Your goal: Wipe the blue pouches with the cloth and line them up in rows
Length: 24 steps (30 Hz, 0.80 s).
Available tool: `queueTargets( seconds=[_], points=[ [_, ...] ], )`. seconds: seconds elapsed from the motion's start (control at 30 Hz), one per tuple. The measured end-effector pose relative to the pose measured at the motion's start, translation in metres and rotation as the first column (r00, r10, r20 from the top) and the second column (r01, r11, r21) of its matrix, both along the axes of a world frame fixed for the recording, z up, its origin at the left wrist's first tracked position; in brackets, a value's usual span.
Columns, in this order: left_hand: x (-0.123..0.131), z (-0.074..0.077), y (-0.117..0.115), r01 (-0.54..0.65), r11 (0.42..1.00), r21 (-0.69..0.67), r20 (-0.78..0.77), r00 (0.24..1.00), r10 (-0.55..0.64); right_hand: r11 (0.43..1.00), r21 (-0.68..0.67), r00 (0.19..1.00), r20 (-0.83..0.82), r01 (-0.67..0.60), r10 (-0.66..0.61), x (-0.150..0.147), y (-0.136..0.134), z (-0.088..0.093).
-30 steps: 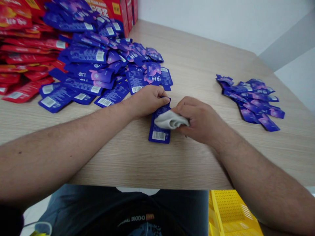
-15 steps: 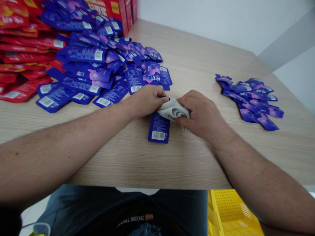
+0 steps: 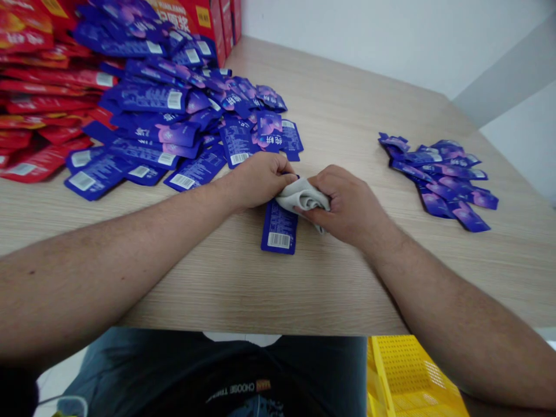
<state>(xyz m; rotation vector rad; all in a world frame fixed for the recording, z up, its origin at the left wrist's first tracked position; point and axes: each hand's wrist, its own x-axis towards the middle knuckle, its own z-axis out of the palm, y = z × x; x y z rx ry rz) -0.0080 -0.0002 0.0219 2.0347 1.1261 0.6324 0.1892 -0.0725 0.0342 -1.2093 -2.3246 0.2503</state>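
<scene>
Left hand point(image 3: 266, 180): should anchor the far end firmly; pinched on it, reaching in from lower left.
Blue pouch point(image 3: 278, 229): flat on the surface point(image 3: 208, 284), barcode end near; best kept unwrinkled.
Pale cloth point(image 3: 304, 196): probably wants light, even strokes.
Right hand point(image 3: 345, 202): gripping the cloth, angled in from lower right.

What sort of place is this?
Likely a packing or sorting workstation: heaped blue pouches and red pouches on a table, a perforated yellow crate below its edge, a cloth over one single pouch.
</scene>
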Motion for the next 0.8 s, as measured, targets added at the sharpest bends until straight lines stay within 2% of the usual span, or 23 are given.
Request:
queueTargets(
  seconds=[0.07, 0.13, 0.2, 0.27, 0.33, 0.4, 0.43, 0.47, 0.57, 0.63, 0.67, 0.8],
  points=[
    [0.000, 0.002, 0.000, 0.025, 1.000, 0.013, -0.033, 0.999, -0.024, 0.983, -0.088, 0.987, -0.030, -0.163, 0.161, -0.006, -0.005, 0.000],
    [-0.001, 0.002, 0.000, 0.037, 0.999, 0.026, -0.044, 0.998, -0.036, 0.923, -0.194, 0.943, -0.063, -0.332, 0.326, -0.011, -0.013, 0.003],
    [-0.001, 0.002, 0.001, 0.020, 0.999, 0.038, -0.023, 1.000, -0.019, 0.879, -0.244, 0.912, -0.071, -0.409, 0.405, -0.011, -0.017, 0.007],
    [0.000, -0.001, 0.002, -0.002, 0.999, 0.032, -0.001, 1.000, 0.002, 0.921, -0.189, 0.939, -0.030, -0.341, 0.342, -0.007, -0.014, 0.008],
    [0.000, -0.004, 0.002, -0.019, 1.000, 0.014, 0.023, 1.000, 0.019, 0.989, -0.064, 0.991, 0.009, -0.136, 0.136, -0.001, -0.006, 0.006],
    [0.000, -0.005, 0.002, -0.031, 1.000, 0.002, 0.046, 0.998, 0.031, 0.999, 0.008, 0.999, 0.013, 0.038, -0.038, 0.003, 0.000, 0.002],
    [0.000, -0.005, 0.002, -0.032, 0.999, 0.001, 0.047, 0.998, 0.032, 0.998, 0.013, 0.998, 0.008, 0.066, -0.066, 0.002, 0.002, 0.000],
    [0.000, -0.004, 0.002, -0.028, 1.000, 0.003, 0.039, 0.999, 0.028, 0.999, -0.002, 0.999, 0.006, 0.044, -0.044, 0.001, 0.002, -0.001],
    [-0.001, 0.000, 0.001, 0.012, 1.000, 0.015, -0.019, 1.000, -0.012, 0.985, -0.086, 0.989, -0.002, -0.149, 0.149, -0.007, -0.005, -0.003],
    [-0.001, 0.002, 0.000, 0.021, 1.000, 0.011, -0.027, 0.999, -0.021, 0.974, -0.114, 0.980, -0.002, -0.195, 0.197, -0.011, -0.010, -0.002],
    [-0.001, 0.002, 0.000, 0.017, 1.000, -0.002, -0.009, 1.000, -0.017, 0.980, -0.108, 0.986, 0.001, -0.168, 0.169, -0.011, -0.010, -0.002],
    [0.000, -0.003, 0.000, 0.045, 0.990, -0.134, 0.148, 0.989, -0.025, 0.996, -0.015, 0.996, 0.041, 0.083, -0.082, -0.004, -0.003, -0.004]
  ],
)
